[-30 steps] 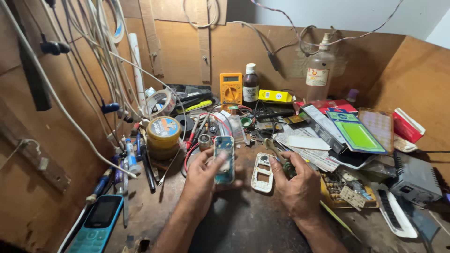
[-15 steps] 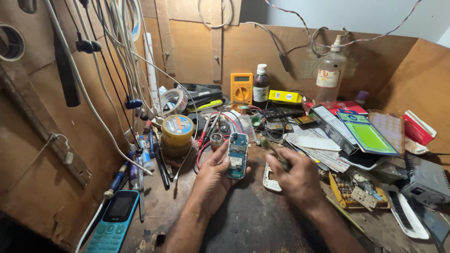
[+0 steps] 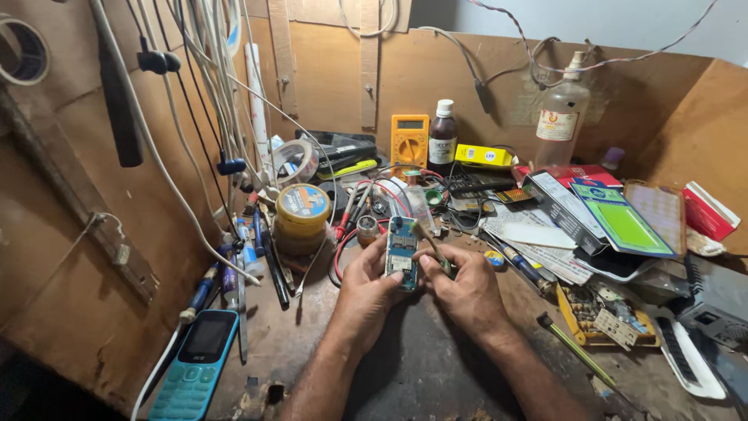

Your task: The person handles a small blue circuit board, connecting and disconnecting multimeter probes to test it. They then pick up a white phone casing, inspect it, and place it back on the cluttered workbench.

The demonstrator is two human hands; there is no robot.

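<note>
Opened phone sits upright between both hands, mid-bench. Left hand grips its left edge; right hand touches the right edge, pinching a thin tool – tip on the board. Yellow tape tin toward the bench's left edge, lid shut, contents hidden.

Lower end of the opened phone is covered by the left hand. The right hand hides most of a thin tool; type indeterminate. Blue keypad phone is cropped by the bottom edge
</note>
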